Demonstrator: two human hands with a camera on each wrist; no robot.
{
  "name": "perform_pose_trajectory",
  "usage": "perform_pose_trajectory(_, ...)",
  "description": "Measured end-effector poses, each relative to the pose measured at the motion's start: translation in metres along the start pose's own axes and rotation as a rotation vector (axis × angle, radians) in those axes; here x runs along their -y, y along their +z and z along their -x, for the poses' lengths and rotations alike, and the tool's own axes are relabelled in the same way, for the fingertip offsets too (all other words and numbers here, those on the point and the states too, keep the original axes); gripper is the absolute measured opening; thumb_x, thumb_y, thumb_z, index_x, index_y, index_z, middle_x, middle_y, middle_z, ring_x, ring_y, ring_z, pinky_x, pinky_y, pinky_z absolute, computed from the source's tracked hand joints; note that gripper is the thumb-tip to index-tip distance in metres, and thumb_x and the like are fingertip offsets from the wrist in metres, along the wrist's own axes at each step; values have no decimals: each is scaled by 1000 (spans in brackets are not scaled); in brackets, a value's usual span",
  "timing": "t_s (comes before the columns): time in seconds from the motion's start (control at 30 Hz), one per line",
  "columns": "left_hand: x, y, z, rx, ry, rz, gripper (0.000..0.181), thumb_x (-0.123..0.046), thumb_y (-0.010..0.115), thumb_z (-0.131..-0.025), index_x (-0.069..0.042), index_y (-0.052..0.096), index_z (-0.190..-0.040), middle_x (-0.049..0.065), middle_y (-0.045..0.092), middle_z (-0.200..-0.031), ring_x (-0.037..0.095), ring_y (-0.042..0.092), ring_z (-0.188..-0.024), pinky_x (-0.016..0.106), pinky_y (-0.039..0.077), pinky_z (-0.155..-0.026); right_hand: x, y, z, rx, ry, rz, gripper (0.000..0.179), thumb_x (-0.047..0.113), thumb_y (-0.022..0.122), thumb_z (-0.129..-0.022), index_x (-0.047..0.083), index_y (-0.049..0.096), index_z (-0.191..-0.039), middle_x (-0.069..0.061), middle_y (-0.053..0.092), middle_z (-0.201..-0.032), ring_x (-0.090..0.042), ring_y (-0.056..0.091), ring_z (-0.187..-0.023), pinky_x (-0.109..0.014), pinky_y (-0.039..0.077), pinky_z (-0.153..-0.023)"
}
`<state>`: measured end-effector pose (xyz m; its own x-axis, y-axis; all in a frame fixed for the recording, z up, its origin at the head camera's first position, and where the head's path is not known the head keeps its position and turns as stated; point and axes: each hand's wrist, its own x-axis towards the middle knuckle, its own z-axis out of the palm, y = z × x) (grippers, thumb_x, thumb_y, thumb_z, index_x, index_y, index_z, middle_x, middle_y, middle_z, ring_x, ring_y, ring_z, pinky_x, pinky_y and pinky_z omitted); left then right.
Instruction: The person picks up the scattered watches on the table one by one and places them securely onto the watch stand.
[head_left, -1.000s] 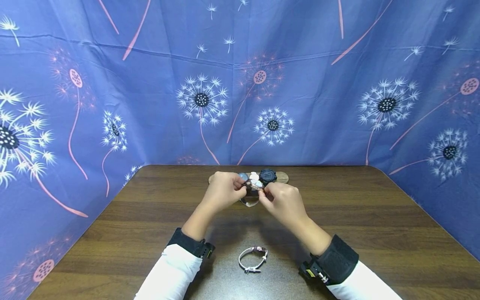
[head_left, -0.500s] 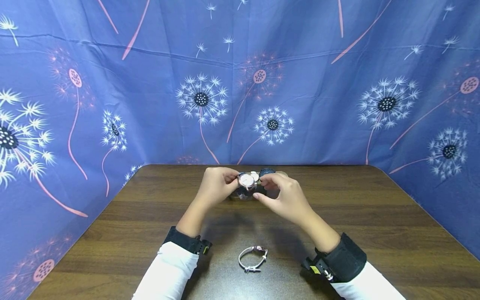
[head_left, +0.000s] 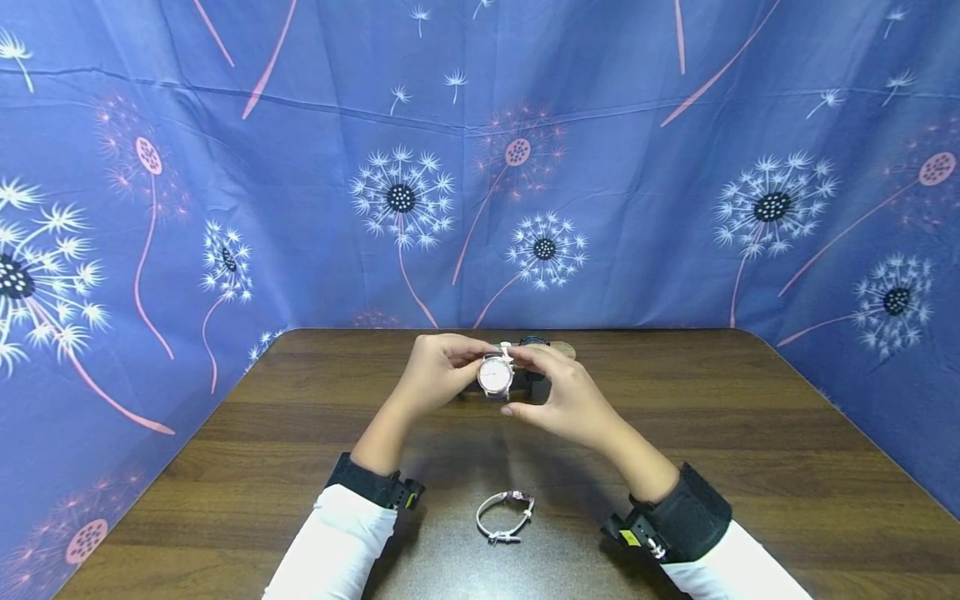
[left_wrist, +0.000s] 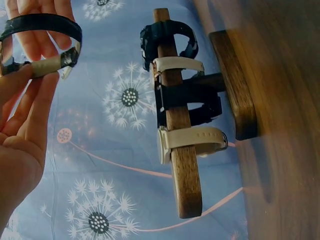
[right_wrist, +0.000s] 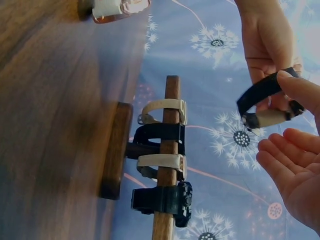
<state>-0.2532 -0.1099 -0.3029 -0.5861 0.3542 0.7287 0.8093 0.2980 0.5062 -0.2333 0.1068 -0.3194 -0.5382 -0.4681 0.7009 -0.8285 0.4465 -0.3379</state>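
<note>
A wristwatch with a round white dial and a dark strap is held up in front of the watch stand. My left hand pinches it at the left side of the case; in the left wrist view its fingers grip the strap loop from below. My right hand is close on the other side, fingers extended and thumb apart. In the right wrist view, that hand's thumb overlaps the black strap and its other fingers stretch out below the loop.
A wooden T-shaped stand at the table's back carries several watches: one chunky black, others with pale or black straps. Another watch with a thin pale strap lies on the table nearer the front. A blue dandelion-print cloth hangs behind.
The watch has turned so its white dial faces the head camera. The right hand has let go, spreading its fingers and thumb, while the left hand keeps its hold.
</note>
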Motion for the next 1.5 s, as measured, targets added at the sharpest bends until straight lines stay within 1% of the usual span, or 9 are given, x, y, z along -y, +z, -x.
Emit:
perform_pose_trajectory(0.13, -5, 1, 0, 6, -10, 82, 13, 8, 70, -83, 3, 76, -93, 14, 73, -91, 18, 70, -83, 26, 58, -69, -1, 2, 0, -5, -6, -23, 69, 18, 91, -65, 1, 61, -125, -10, 65, -120, -25, 59, -113, -40, 45, -100)
perform_pose_trajectory(0.4, -8, 0, 0, 22, -10, 116, 16, 8, 70, -82, 3, 76, -96, 13, 73, -93, 20, 70, -81, 29, 59, -69, -3, 5, 1, -54, -46, -86, 63, 15, 91, -64, 2, 65, -120, -8, 65, -116, -22, 62, -107, -32, 51, -93)
perform_pose_trajectory(0.57, -14, -3, 0, 62, -56, 211, 20, 11, 67, -83, 9, 71, -102, 19, 71, -100, 25, 69, -90, 33, 58, -78, -3, 5, 1, -120, -82, -109, 56, 11, 91, -63, 3, 67, -114, -6, 67, -112, -22, 61, -103, -29, 53, -87)
perform_pose_trajectory(0.7, -19, -9, -1, 126, -22, 262, 35, 17, 64, -78, 13, 65, -113, 23, 66, -113, 31, 65, -105, 36, 54, -89, -6, 2, 0, -167, -80, -101, 54, 9, 91, -64, 3, 67, -112, -4, 68, -110, -20, 60, -102, -26, 53, -84)
perform_pose_trajectory(0.77, -22, -12, -1, 153, 22, 216, 44, 13, 69, -75, 10, 63, -118, 21, 64, -119, 30, 61, -112, 36, 50, -95, -7, 0, 0, -181, -74, -107, 54, 5, 90, -64, 2, 67, -112, -5, 68, -110, -19, 62, -100, -26, 54, -83)
perform_pose_trajectory(0.9, -29, -13, -2, 163, 98, 33, 64, -8, 88, -68, 1, 63, -126, 10, 63, -125, 20, 56, -118, 33, 44, -102, -8, -2, -1, -202, -70, -118, 55, -2, 89, -62, 1, 67, -112, -6, 67, -109, -19, 64, -98, -29, 55, -83)
perform_pose_trajectory(1.07, -38, -9, -2, 148, 131, -111, 77, -23, 95, -61, -3, 62, -128, 5, 62, -125, 15, 55, -118, 32, 45, -100, -8, -2, -2, -220, -85, -111, 57, -9, 89, -58, -4, 66, -110, -12, 67, -106, -23, 64, -96, -22, 52, -86)
perform_pose_trajectory(1.27, -43, -6, -1, 103, 157, -204, 72, -22, 95, -61, -5, 65, -124, 5, 64, -120, 15, 57, -114, 30, 47, -95, -7, -1, -3, -219, -101, -121, 56, -16, 85, -57, -8, 65, -109, -17, 66, -104, -27, 64, -95, -23, 52, -88)
perform_pose_trajectory(1.5, -44, -6, -2, 73, 240, -245, 54, -17, 92, -65, -4, 70, -112, 6, 67, -113, 17, 59, -109, 27, 47, -95, -5, -3, -3, -205, -120, -137, 57, -4, 87, -64, 2, 66, -116, -9, 66, -113, -22, 63, -101, -27, 54, -86)
